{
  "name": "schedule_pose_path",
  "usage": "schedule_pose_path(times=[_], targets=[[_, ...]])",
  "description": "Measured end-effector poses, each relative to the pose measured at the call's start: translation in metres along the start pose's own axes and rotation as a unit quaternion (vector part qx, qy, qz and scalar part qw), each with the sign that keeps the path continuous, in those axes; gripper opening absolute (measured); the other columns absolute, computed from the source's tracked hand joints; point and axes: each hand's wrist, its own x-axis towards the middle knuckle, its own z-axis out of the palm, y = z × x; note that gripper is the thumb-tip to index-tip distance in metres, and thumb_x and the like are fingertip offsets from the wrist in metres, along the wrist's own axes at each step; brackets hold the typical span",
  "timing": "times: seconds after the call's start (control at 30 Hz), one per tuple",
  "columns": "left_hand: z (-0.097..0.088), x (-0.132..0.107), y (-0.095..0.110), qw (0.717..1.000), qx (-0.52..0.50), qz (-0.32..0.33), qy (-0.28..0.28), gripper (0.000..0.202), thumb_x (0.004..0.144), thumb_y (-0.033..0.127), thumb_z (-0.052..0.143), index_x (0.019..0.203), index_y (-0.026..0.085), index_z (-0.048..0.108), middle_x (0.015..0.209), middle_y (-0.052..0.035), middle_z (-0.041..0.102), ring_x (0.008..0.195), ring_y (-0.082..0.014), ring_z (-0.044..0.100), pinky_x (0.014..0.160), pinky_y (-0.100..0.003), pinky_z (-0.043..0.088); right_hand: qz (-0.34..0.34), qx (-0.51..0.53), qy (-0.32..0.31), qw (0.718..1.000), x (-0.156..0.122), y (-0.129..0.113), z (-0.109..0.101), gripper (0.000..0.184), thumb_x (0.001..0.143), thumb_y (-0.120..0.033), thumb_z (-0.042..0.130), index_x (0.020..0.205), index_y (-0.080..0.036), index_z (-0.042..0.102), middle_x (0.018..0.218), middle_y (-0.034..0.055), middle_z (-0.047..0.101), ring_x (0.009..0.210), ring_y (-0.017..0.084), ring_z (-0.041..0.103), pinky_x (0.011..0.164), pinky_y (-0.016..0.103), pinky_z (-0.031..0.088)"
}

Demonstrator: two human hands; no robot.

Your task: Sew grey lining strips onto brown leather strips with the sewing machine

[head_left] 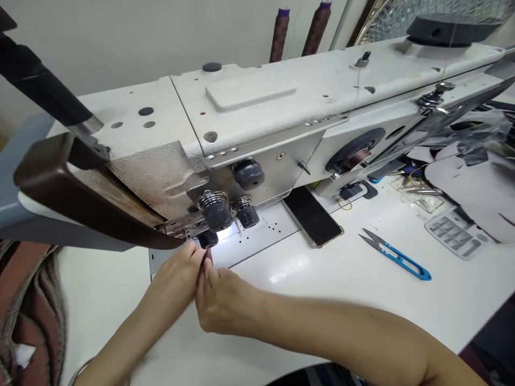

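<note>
A large white sewing machine (257,107) spans the view, and its lit needle area sits just beyond my fingertips. My left hand (179,273) is closed in a pinch at the front of the machine bed. Pressed against it, my right hand (225,300) is closed too, thumb and finger together. Between the two hands a sliver of a small dark brown piece (208,255) shows, gripped by both. Most of that piece is hidden by my fingers, so I cannot tell its exact kind.
A black phone (314,217) lies by the machine bed. Blue thread snips (396,254) rest on the white table (322,279). Stacked brown fabric (34,316) is at the left, pale cut pieces (475,182) at the right. Thread spools (279,35) stand behind.
</note>
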Motion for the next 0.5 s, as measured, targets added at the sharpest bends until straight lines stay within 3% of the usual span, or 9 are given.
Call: schedule_pose_path(times=[0.2, 0.5], targets=[[0.007, 0.004, -0.002, 0.999, 0.018, 0.002, 0.035, 0.024, 0.085, 0.004, 0.042, 0.085, 0.018, 0.062, 0.092, -0.0074, 0.065, 0.077, -0.0184, 0.061, 0.071, -0.029, 0.046, 0.025, 0.028, 0.001, 0.999, -0.001, 0.005, 0.008, 0.036, 0.081, 0.005, 0.035, 0.101, 0.015, 0.064, 0.095, 0.0344, 0.067, 0.077, 0.03, 0.07, 0.056, 0.039, 0.054], [0.027, -0.004, -0.015, 0.966, 0.08, 0.1, 0.224, 0.024, 0.086, 0.012, 0.046, 0.102, 0.017, 0.063, 0.098, -0.0113, 0.067, 0.089, -0.0249, 0.062, 0.078, -0.037, 0.051, 0.038, 0.056, -0.019, 0.998, -0.008, -0.003, 0.009, 0.036, 0.083, 0.004, 0.034, 0.103, 0.017, 0.06, 0.093, 0.0369, 0.065, 0.075, 0.032, 0.067, 0.047, 0.036, 0.048]])
